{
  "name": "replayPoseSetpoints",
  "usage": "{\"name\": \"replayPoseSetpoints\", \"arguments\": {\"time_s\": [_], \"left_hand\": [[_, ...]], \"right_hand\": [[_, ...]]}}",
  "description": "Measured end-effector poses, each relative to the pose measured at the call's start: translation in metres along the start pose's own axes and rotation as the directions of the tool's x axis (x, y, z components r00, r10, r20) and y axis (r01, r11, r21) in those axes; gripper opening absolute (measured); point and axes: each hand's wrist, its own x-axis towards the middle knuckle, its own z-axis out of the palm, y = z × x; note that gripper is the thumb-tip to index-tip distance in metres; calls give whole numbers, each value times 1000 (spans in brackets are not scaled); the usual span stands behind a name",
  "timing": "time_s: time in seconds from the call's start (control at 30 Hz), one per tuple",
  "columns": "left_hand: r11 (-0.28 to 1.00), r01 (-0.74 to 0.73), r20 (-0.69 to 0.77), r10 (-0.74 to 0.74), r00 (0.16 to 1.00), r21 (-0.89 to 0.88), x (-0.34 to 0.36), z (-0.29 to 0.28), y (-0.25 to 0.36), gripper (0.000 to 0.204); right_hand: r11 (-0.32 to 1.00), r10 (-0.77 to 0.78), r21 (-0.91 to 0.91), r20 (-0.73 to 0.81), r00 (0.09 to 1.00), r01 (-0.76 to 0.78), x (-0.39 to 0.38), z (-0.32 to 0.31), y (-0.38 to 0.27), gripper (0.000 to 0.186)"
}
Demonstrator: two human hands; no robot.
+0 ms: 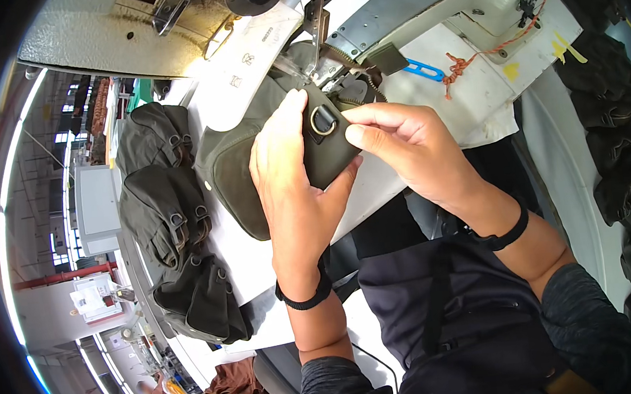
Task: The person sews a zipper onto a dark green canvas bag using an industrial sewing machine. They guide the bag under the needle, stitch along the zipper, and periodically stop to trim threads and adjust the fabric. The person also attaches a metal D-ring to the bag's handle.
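An olive-green fabric bag (236,177) lies under the needle area of a sewing machine (110,35). Its end panel carries a metal D-ring (312,121) on a dark tab, and a zipper edge curves beside the presser foot (311,77). My left hand (284,173) grips this panel, fingers stretched along its left side and thumb at the lower right edge. With thumb and index finger, my right hand (418,141) pinches the panel's right edge, close to the D-ring. The fabric directly beneath my left palm is hidden.
Several similar green bags (161,209) are lined up at the table's left edge. A blue plastic tool (424,70) tied to an orange cord (496,49) rests right of the needle. Brown fabric pieces (245,391) sit lower left; dark green ones (607,129) hang at the far right.
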Motion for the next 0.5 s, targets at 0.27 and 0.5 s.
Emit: {"name": "replayPoseSetpoints", "arguments": {"time_s": [0.27, 0.5], "left_hand": [[999, 39, -8, -40, 999, -23, 4, 0, -1, 94], [998, 46, -34, -47, 998, -44, 11, 6, -10, 91]], "right_hand": [[1000, -29, 5, -32, 999, 29, 9, 2, 0, 27], [999, -27, -37, -40, 999, 26, 20, 2, -2, 25]]}}
